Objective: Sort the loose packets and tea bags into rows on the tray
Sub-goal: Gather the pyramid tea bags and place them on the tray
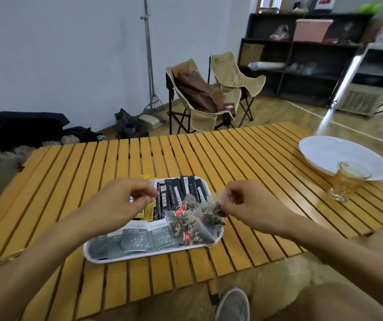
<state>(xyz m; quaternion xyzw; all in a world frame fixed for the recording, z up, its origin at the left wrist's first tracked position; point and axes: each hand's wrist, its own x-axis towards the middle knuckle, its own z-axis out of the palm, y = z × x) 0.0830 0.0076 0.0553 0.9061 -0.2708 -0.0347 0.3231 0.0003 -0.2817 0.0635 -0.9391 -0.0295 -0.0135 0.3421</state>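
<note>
Over the tray (88,251), right hand (250,205) fingers pinch a tea bag (216,206), left hand (121,202) fingers curled on a packet (150,208); tangled strings risk dragging neighbouring bags out of row.

Slatted table (74,172) bare left of crowded tray (88,252), white bowl (325,156) and glass (344,181) far right

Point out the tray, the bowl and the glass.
tray (139,257): head view, bare near rim.
bowl (325,151): head view, bare inner wall.
glass (346,181): head view, its side.
</note>
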